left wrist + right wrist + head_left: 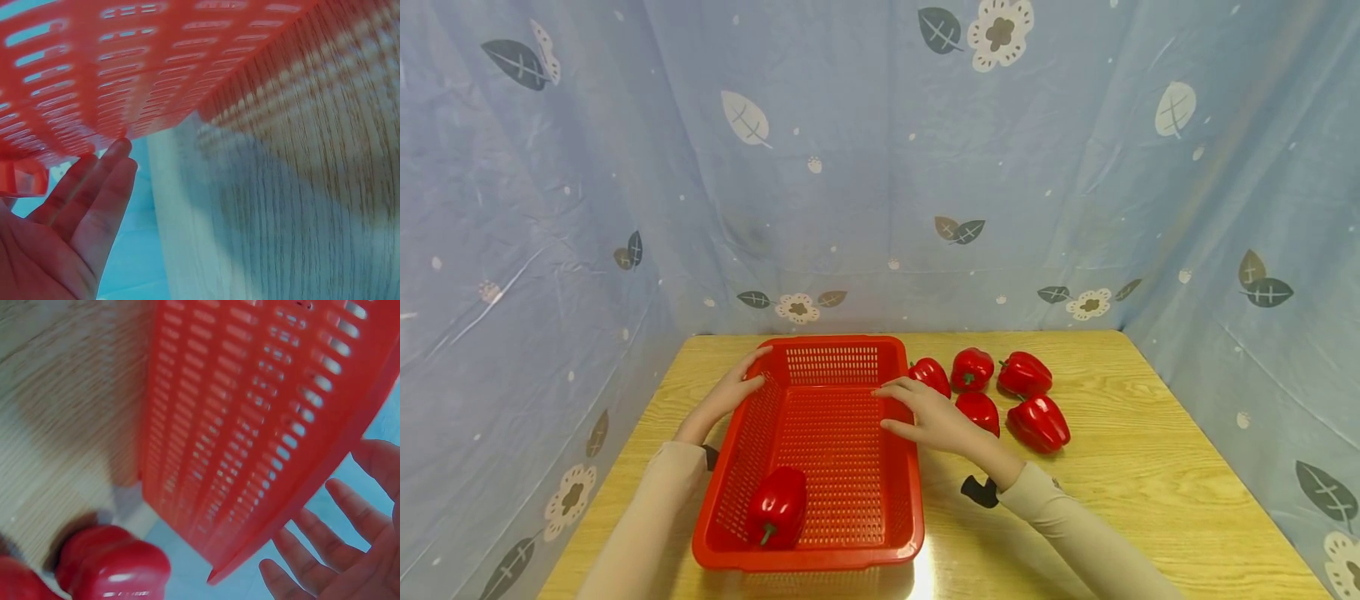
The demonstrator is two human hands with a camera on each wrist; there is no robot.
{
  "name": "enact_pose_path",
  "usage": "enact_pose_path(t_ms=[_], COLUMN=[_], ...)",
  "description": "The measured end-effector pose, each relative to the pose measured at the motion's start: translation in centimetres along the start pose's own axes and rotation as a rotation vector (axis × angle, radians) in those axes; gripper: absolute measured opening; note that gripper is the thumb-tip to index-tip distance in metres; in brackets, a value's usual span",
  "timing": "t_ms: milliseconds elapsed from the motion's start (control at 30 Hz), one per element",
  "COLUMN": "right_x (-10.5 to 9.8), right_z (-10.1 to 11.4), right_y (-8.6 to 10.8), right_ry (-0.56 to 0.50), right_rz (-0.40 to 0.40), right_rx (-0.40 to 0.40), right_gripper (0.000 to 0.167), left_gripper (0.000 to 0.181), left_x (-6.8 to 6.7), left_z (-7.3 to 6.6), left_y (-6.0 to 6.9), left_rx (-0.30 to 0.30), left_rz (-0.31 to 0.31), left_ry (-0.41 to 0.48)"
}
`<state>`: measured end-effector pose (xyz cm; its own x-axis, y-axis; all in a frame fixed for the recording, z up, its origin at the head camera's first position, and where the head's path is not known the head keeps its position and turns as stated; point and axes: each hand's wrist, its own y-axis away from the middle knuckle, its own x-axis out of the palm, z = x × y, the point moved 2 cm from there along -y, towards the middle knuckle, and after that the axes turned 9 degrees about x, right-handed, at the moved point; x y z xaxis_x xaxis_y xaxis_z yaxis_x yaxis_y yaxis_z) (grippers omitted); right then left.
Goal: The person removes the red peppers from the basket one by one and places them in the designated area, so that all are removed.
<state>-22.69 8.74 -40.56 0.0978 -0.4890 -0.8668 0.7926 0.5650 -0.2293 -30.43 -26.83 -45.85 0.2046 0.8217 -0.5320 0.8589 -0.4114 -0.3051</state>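
Note:
A red plastic basket [831,561] with slotted walls stands on the table, and one red bell pepper [778,504] lies in its near left corner. My left hand [722,402] is at the basket's left rim. In the left wrist view its fingers [103,200] extend almost straight along the outer wall; whether they press on it I cannot tell. Over the right rim reaches my right hand [936,419], fingers spread and holding nothing. In the right wrist view, its fingertips [337,487] are close to the rim, contact unclear.
Several red bell peppers [1038,423] lie loosely grouped right of the basket, one [930,375] close to its wall. The wooden table [1138,467] is bounded at the back and sides by a blue patterned curtain [880,183].

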Motion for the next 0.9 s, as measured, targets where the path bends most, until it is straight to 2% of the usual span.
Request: enact_pose_path(t_ms=[167, 333, 400, 467, 667, 900], right_x=[0.9, 1.8, 2.1, 2.2, 2.6, 2.9], right_z=[1.0, 1.7, 1.9, 2.2, 3.1, 4.1], right_y=[-0.5, -0.8, -1.0, -1.1, -1.3, -1.6], right_ry=[0.052, 0.081, 0.095, 0.111, 0.141, 0.161], right_rz=[0.032, 0.069, 0.081, 0.091, 0.125, 0.170], right_rx=[-0.045, -0.079, -0.091, -0.100, -0.134, -0.169], right_gripper=[0.042, 0.042, 0.042, 0.042, 0.044, 0.046], left_gripper=[0.055, 0.054, 0.054, 0.055, 0.057, 0.056], left_x=[0.0, 0.1, 0.1, 0.0, -0.1, 0.1], left_z=[-0.6, -2.7, -3.1, -2.8, -0.4, -0.1], left_y=[0.1, 0.3, 0.4, 0.3, 0.0, 0.0], left_rx=[-0.008, -0.003, -0.001, -0.004, 0.005, -0.001], left_rz=[0.002, 0.000, -0.001, 0.003, 0.010, 0.002], left_ry=[-0.013, 0.014, 0.025, 0.003, -0.039, -0.004])
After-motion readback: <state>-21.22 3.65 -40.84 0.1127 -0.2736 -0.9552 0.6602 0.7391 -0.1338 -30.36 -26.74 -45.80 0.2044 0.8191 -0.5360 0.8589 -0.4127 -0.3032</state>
